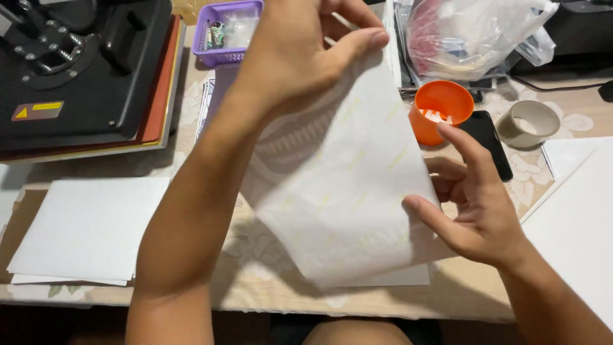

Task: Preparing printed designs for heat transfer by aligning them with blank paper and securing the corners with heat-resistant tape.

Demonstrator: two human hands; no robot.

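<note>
The left hand point(300, 51) is pinching the top of a translucent white sheet point(338, 185) between its fingers, lifting it above the bench's point(255, 287) front edge. The right hand point(476, 204), fingers released, is touching the sheet's right edge beside an orange cup point(440, 108).

Bare tablecloth point(268, 291) lies open along the near edge, between the stack of white paper point(83, 230) at left and the large white board point(575, 217) at right. The raised translucent sheet point(338, 185) blocks the middle. Behind it, the orange cup point(439, 110), black phone point(488, 140) and tape roll point(527, 123) crowd close together. The heat press point(83, 70) fills the far left, the purple basket point(225, 32) just beside it.
</note>
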